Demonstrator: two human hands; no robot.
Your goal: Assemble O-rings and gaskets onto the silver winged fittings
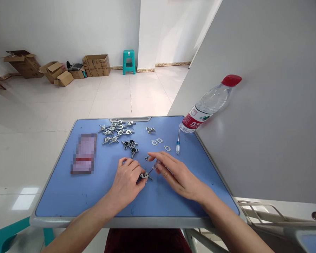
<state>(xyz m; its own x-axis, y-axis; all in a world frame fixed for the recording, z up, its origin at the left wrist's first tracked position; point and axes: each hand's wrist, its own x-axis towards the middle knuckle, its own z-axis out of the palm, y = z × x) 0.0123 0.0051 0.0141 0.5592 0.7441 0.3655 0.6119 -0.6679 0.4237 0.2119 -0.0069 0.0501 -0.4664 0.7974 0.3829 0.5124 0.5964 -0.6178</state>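
My left hand (127, 177) is closed on a small metal fitting (145, 175) with a flange and thin pipe stubs, held low over the blue table. My right hand (177, 175) grips a screwdriver (156, 163) by its clear handle, the shaft slanting down to the fitting. Whether the tip sits in a screw is too small to tell. Just beyond the hands lie some tiny screws (146, 158), partly behind my right fingers. Three fittings with black round faces (133, 150) lie ahead of my left hand. Flat oval gaskets (167, 148) rest farther back to the right.
Several metal fittings (120, 127) are heaped at the table's (68, 200) back left. Small metal pieces (150, 130) lie right of them. A second screwdriver (178, 147) and a water bottle (208, 105) stand near the grey partition (265, 123). A blurred flat object (84, 153) lies left.
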